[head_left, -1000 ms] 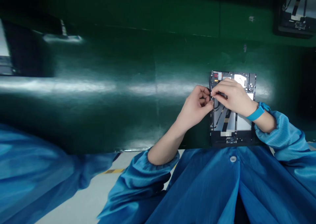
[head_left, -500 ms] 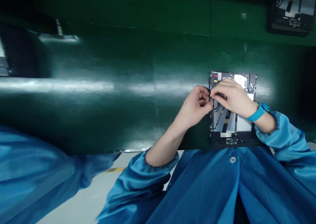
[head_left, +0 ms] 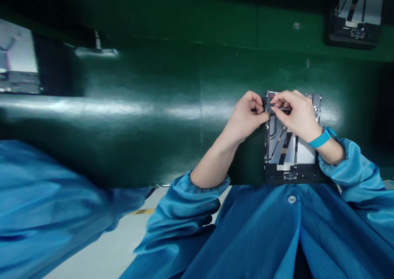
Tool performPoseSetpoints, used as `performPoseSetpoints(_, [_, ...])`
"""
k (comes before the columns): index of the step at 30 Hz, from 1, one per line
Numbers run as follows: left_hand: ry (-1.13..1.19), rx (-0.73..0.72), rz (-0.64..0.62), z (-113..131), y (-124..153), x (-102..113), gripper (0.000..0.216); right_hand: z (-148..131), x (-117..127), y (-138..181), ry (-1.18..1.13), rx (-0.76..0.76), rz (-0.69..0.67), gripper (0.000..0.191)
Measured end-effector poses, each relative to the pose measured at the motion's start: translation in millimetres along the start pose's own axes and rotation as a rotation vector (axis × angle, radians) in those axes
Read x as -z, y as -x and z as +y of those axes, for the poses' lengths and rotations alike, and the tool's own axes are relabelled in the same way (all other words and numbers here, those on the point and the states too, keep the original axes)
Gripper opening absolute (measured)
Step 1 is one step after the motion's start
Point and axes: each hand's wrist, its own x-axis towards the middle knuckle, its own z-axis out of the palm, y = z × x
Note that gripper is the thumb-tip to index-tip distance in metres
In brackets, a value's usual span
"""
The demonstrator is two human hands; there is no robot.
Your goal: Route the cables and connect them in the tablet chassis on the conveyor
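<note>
An opened tablet (head_left: 291,156) lies flat on the green belt (head_left: 154,106), its inner boards, black flex cables and silver shielding showing. My left hand (head_left: 248,117) is curled against the tablet's upper left edge, fingers closed. My right hand (head_left: 295,113), with a blue wristband (head_left: 320,139), reaches over the top of the tablet and its fingertips pinch at a small part by the upper left corner. What the fingertips hold is too small to name. Both hands meet at that corner.
Another opened tablet (head_left: 353,16) lies at the far right of the belt. A dark object (head_left: 58,65) sits on the belt at the left. A co-worker's blue sleeve (head_left: 46,197) fills the lower left. My blue coat (head_left: 277,234) covers the near edge.
Both hands have moved up along the tablet's left edge, from about a third of the way down to its upper left corner. The tablet has stayed in place.
</note>
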Motion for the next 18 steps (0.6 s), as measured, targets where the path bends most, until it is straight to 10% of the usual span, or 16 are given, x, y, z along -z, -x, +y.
performPoseSetpoints(12, [0.003, 0.055, -0.012, -4, -1, -5, 0.032, 8, 0, -1, 0.063, 0.06, -0.005, 0.02])
performPoseSetpoints(18, [-0.136, -0.027, 0.135, -11, -1, -15, 0.028, 8, 26, 24, 0.099, 0.063, 0.257, 0.019])
